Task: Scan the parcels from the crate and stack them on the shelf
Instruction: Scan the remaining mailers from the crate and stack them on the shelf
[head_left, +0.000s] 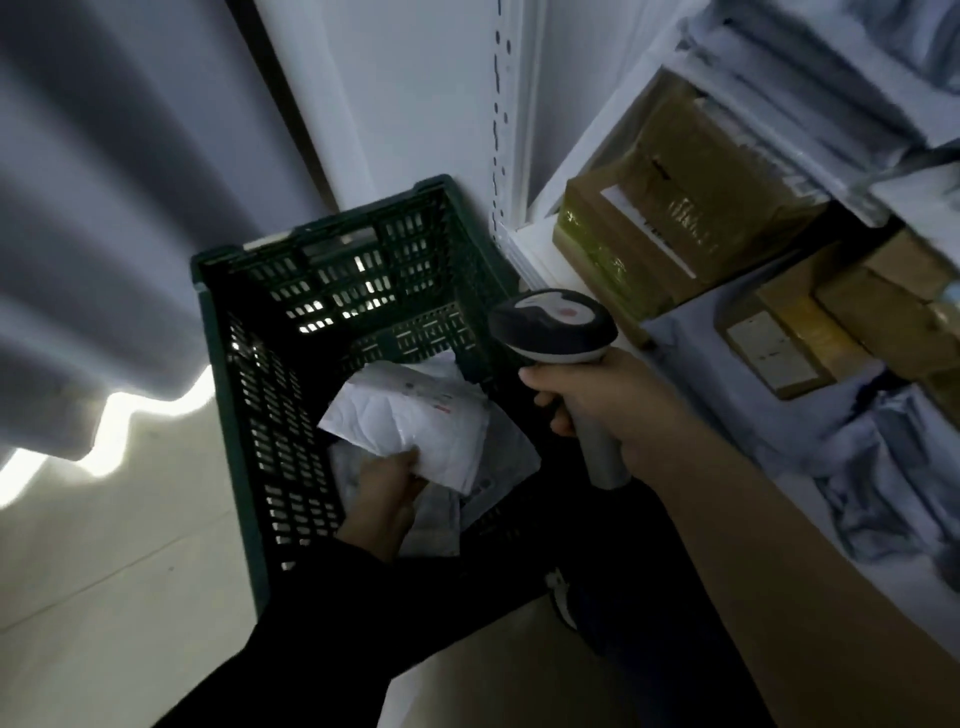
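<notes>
A dark green slatted crate (228, 384) stands on the floor beside the white shelf unit (524, 244). Inside it, my left hand (384, 499) pinches the lower edge of a white padded mailer (415, 421) and holds it tilted, label side up. More pale bagged parcels (498, 467) lie under it in the crate. My right hand (608, 410) grips the handle of a grey and black barcode scanner (550, 322), whose head hangs above the crate's right rim, to the right of the mailer.
Brown cardboard boxes (670, 218) with labels fill the shelf at the right, smaller boxes (795, 338) sit lower down, and grey plastic mailers (883, 478) lie below them. A grey curtain (104, 208) hangs at the left. A shoe (561, 597) shows on the pale floor.
</notes>
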